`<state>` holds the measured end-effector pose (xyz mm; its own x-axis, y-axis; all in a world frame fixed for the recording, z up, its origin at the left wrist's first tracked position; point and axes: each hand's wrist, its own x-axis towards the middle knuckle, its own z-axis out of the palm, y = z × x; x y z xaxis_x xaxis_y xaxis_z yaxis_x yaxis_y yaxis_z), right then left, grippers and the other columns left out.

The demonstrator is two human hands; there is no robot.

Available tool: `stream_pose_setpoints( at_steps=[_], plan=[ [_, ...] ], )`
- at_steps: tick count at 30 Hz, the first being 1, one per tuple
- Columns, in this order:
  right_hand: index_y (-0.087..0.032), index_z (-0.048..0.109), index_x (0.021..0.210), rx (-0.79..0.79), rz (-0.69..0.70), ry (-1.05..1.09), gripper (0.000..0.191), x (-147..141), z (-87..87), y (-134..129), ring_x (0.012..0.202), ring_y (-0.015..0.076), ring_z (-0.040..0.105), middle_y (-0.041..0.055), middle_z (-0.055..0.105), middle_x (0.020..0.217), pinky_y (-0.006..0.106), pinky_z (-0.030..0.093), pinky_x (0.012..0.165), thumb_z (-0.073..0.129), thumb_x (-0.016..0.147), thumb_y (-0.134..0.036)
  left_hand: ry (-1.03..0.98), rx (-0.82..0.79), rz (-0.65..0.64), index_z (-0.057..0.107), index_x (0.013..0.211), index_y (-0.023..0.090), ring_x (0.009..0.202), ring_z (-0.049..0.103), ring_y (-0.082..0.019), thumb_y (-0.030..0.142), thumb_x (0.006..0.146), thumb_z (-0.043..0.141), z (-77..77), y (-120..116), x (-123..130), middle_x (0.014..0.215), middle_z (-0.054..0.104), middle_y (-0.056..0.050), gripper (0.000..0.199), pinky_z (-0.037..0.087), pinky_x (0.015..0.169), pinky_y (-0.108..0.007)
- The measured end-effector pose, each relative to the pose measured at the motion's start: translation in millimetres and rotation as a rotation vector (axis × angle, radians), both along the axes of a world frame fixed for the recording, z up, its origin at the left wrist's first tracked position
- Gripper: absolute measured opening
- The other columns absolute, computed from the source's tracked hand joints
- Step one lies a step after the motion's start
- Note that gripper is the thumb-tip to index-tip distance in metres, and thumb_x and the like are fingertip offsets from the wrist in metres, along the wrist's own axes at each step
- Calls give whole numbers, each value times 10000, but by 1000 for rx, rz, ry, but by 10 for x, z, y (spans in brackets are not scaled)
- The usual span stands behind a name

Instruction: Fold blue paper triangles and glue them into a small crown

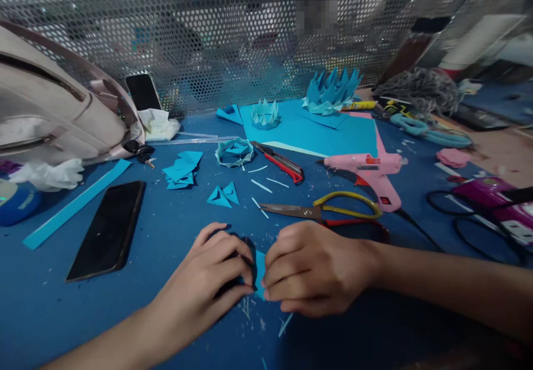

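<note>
A small piece of blue paper (pixel 259 270) lies at the near middle of the table, between my two hands. My left hand (pixel 219 267) has its thumb and index fingertip closed at the paper's left edge. Over the paper's right side my right hand (pixel 310 270) is curled, its fingers pressed down and covering part of it. Just beyond stand two folded blue triangles (pixel 224 194). Scissors (pixel 320 210) with yellow and red handles lie past my right hand. A red box cutter (pixel 283 163) rests farther back, beside a ring of folded paper (pixel 234 152).
A pink glue gun (pixel 370 173) lies at right with its cable. Blue sheets (pixel 287 128) carry two paper crowns (pixel 331 92). At left are a phone (pixel 107 230), a blue paper strip (pixel 77 206), a pile of blue pieces (pixel 182 169) and a bag (pixel 58 98). Perforated metal (pixel 233 42) closes the back.
</note>
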<state>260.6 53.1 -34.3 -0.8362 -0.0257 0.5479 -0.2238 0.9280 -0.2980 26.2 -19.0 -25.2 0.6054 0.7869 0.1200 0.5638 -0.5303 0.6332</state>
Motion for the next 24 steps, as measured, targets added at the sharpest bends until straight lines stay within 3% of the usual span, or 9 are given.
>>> stream_pose_setpoints(
  at_steps=[9,24],
  plan=[
    [-156,681,1097,42,24,-126,214,-6,27,-7,947,176,648,28,723,958,340,473,761,594,963,-298,30,-37,38,588,901,237,1027,565,-163,110,929,597,23,-20,30,1030,595,5,129,177,1147,-444],
    [-162,674,1082,-16,14,-146,194,16,11,-13,958,169,628,34,712,978,357,459,820,565,973,-279,8,6,75,598,899,242,990,575,-160,137,940,560,-7,-35,22,1000,602,11,119,205,1147,-453]
  ],
)
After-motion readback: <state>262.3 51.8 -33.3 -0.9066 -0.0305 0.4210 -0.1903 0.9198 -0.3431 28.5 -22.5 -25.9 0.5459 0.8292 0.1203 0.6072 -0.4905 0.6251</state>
